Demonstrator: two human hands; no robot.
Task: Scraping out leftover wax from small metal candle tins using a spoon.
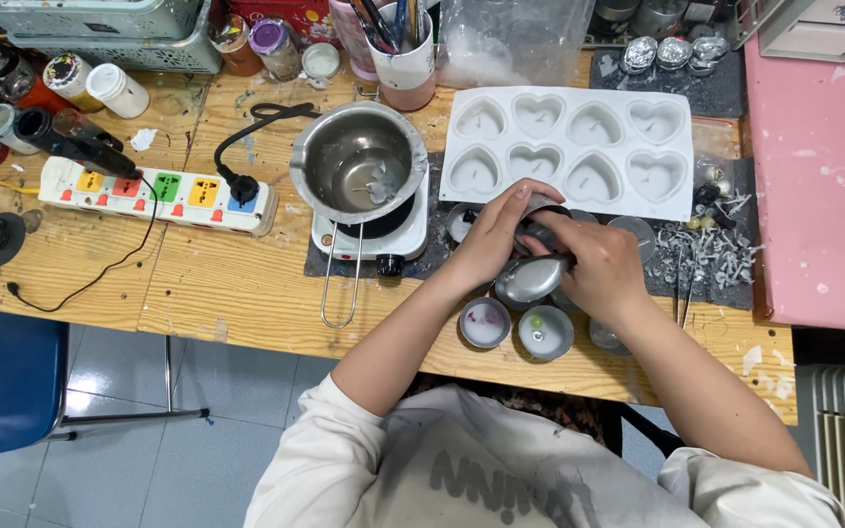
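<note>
Sitting just in front of the white heart mould, near the wooden table's front edge, the small round metal tin leaves little free room around it: two more tins, one with a pink-flecked white fill and one with a green dot, lie between it and that edge, and a heap of wick tabs lies to the mould's right front. The held tin is silver, shiny and tipped on its side, its underside facing up. The right hand wraps closed around it from the right, fingers curled over the rim. The left hand presses in from the left, fingers bent onto a second, darker tin just behind. Left of the mould a steel pouring pot stands on a small white hotplate, with a power strip farther left.
</note>
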